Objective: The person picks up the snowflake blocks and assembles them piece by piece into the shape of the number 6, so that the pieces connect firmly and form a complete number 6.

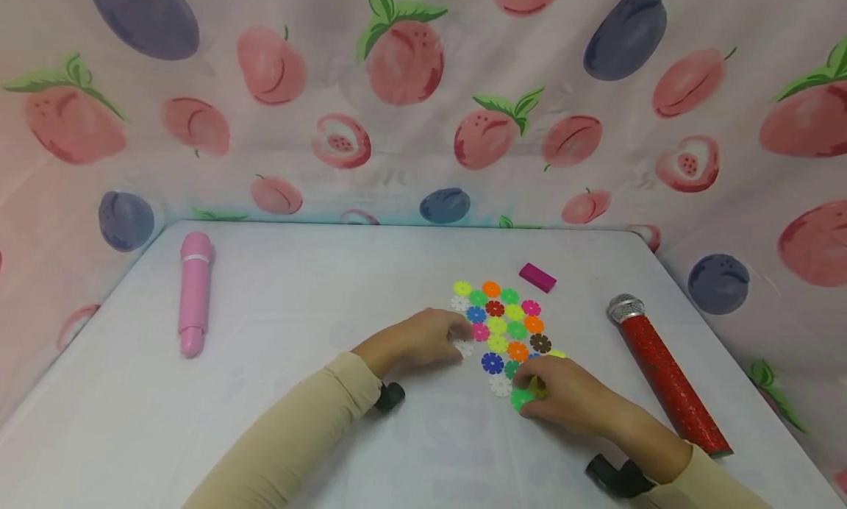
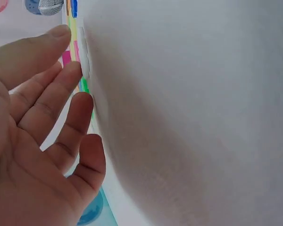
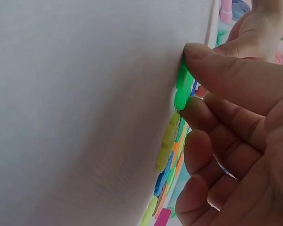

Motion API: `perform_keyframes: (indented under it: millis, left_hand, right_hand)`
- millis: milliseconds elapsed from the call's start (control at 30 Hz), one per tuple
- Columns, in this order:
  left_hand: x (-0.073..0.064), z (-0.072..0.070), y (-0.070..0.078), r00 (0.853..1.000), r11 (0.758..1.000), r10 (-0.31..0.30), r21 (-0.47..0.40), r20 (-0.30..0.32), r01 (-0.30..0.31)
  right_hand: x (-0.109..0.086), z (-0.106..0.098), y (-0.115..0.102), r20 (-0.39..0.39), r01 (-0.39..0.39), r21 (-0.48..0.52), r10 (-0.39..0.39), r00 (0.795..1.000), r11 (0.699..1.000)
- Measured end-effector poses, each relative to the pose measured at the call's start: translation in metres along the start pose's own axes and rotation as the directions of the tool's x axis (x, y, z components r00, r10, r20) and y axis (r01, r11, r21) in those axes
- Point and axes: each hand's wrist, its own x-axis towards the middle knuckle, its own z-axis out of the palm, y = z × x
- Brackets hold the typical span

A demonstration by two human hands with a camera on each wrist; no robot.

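Several colourful notched plastic snowflake discs lie flat, edge to edge, in a patch on the white table. At the near edge of the patch, my right hand (image 1: 570, 393) pinches a green disc (image 1: 521, 400) between thumb and forefinger. That green disc (image 3: 182, 89) stays at the tabletop in the right wrist view, beside a yellow disc (image 3: 167, 141). My left hand (image 1: 426, 338) rests at the patch's left side, its fingers loosely bent around a white disc (image 1: 466, 348). In the left wrist view the thumb and fingertips are apart, with the white disc (image 2: 83, 52) just beyond them.
A red glittery microphone (image 1: 671, 376) lies to the right and a pink one (image 1: 195, 292) to the far left. Behind the discs is a small magenta block (image 1: 537, 277). A fruit-printed cloth (image 1: 397, 163) hangs along the table's back edge.
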Motion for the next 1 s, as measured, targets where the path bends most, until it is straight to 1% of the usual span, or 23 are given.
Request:
perform_keyframes:
  millis: [100, 200, 400, 500, 633, 700, 867, 1000]
  left_hand:
    - [0.001, 0.001, 0.000, 1.000, 1.000, -0.007, -0.006, 0.004, 0.007]
    - [0.001, 0.002, 0.001, 1.000, 1.000, 0.001, 0.000, 0.007, -0.001]
    - [0.001, 0.004, 0.003, 1.000, 0.997, 0.015, 0.082, 0.017, -0.016]
    - [0.001, 0.004, 0.003, 1.000, 0.994, 0.005, 0.108, 0.015, -0.007]
    - [-0.001, 0.003, 0.001, 1.000, 0.995, -0.020, 0.094, 0.020, 0.018]
    - [-0.003, 0.003, -0.001, 0.999, 0.996, -0.024, 0.090, 0.024, 0.021]
    - [-0.010, -0.001, -0.007, 1.000, 0.998, 0.000, 0.071, 0.013, -0.001]
    - [-0.018, -0.008, -0.009, 1.000, 1.000, 0.007, 0.004, -0.023, -0.007]
  right_hand:
    - [0.000, 0.000, 0.001, 0.010, 0.018, 0.011, -0.018, 1.000, 1.000]
    - [-0.001, 0.000, 0.001, 0.017, 0.028, 0.024, -0.029, 0.999, 0.999]
    - [-0.001, 0.000, 0.001, 0.013, 0.042, 0.025, -0.042, 0.999, 0.999]
    - [-0.002, 0.000, 0.000, 0.011, 0.039, 0.018, -0.040, 0.999, 0.999]
    - [-0.002, 0.000, 0.000, 0.019, 0.028, 0.024, -0.028, 0.999, 0.999]
    - [-0.001, 0.000, 0.000, 0.029, 0.026, 0.040, -0.027, 0.999, 0.999]
    - [0.000, -0.003, 0.001, 0.042, 0.023, 0.070, -0.026, 0.999, 0.997]
    - [0.000, -0.010, -0.002, 0.007, 0.038, 0.080, -0.038, 0.999, 0.996]
